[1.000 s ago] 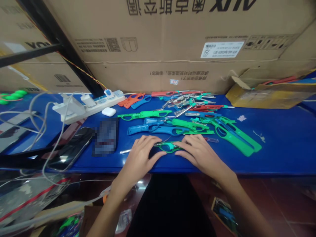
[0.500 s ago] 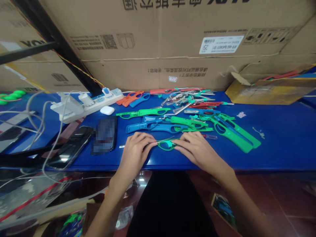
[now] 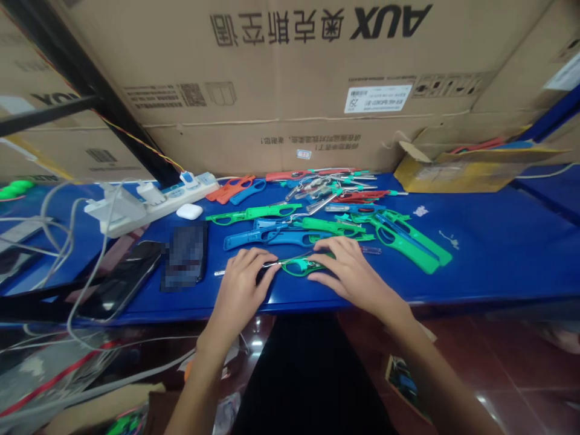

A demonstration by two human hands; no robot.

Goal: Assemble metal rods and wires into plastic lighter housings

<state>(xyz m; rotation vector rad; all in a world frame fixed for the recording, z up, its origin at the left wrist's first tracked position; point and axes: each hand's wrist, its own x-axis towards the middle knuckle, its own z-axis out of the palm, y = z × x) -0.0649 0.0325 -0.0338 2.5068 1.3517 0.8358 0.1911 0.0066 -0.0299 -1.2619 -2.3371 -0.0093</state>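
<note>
A green long-nosed lighter with a trigger loop and a metal tube lies low over the table's front part, between my hands. The left hand pinches its tube end between thumb and fingers, and the thin metal rod shows on both sides. My right hand curves around the green body, thumb below and fingers above it. A small teal part sits inside the loop. Just beyond are a green lighter half and a blue lighter body. A clear-handled screwdriver lies past the right fingers.
Behind lie several lighter parts in a heap and green shells. A power strip, an earphone case and phones are on the left. An open carton stands back right; a large cardboard box walls the rear.
The camera view has shifted slightly. My right fingers have spread apart and moved around the green body, while the left hand keeps its pinch on the tube end.
</note>
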